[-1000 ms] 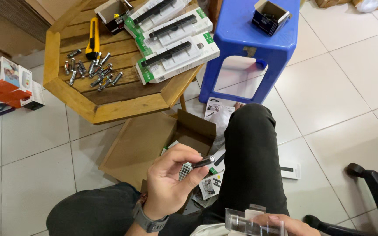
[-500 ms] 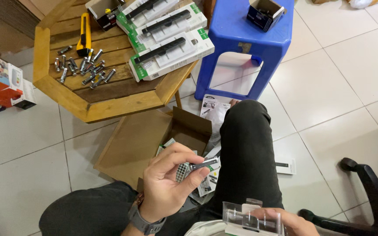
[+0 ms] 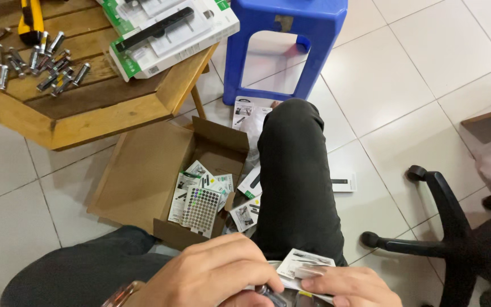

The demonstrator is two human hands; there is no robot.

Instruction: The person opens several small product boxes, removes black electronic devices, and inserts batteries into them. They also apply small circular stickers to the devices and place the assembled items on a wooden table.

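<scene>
Both hands meet at the bottom edge, over my lap. My right hand [image 3: 349,287] holds a clear plastic package [image 3: 305,267] with a white printed card inside. My left hand [image 3: 211,276] curls over the package's near end, and a small dark part [image 3: 268,294] shows at its fingertips. Just beyond the hands an open cardboard box [image 3: 143,176] sits on the floor between my legs. It holds several leaflets and a grey dotted sheet [image 3: 200,210].
A wooden table [image 3: 86,113] at top left carries several batteries [image 3: 41,59], a yellow knife [image 3: 29,20] and white-green boxes [image 3: 166,34]. A blue plastic stool [image 3: 282,34] stands beyond my knee. Loose leaflets [image 3: 342,183] lie on the tiles, with an office chair base [image 3: 439,227] at right.
The dotted sheet has left my left hand and now lies in the box. My left hand dropped to the package in my right hand. The view tilted down and closer.
</scene>
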